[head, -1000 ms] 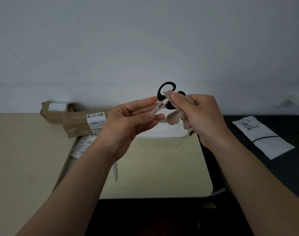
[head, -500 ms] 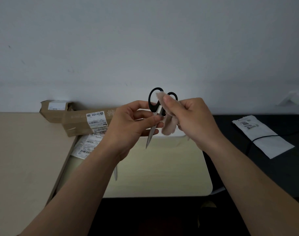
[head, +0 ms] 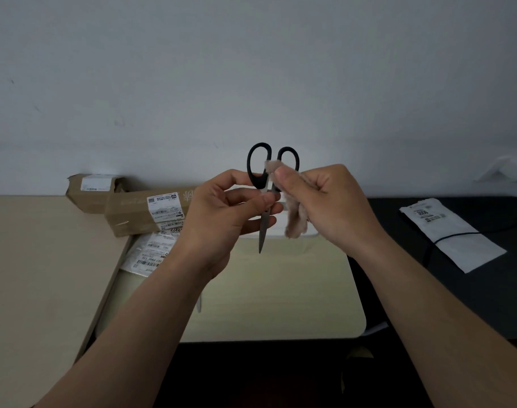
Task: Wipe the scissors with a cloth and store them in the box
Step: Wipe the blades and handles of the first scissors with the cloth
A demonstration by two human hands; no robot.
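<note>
Stage (judged): wiping in progress; storage not yet done.
Left hand: left hand [head: 222, 213] pinches the scissors [head: 262, 231] between thumb and fingertips, just below the handle loops.
Right hand: right hand [head: 325, 201] is clenched round the cloth [head: 295, 222] and presses a fold of it against the right handle loop, near the pivot.
Location of scissors: held in the air above the worktop [head: 281, 290], upright, loops at the top and tip pointing down, in front of the box [head: 276, 232].
Risk 1: the grip is a light pinch at one spot. A firm stroke of the cloth could twist the scissors out of the fingers, and they would fall point first.
Risk 2: the left fingertips lie beside the blade root. If the blades part under the wipe, a finger could be nicked.
Risk 3: the loose tail of cloth hangs close to the blade and could snag it.
Risk 4: the box is mostly hidden behind the hands. I cannot tell whether it stands open, so storing may need a freed hand.
Condition of scissors: black loops, narrow grey blades, apparently closed. No dirt can be made out in this dim light.
Surroundings: cardboard cartons [head: 139, 213] far left, white pouch [head: 451, 234] far right.
</note>
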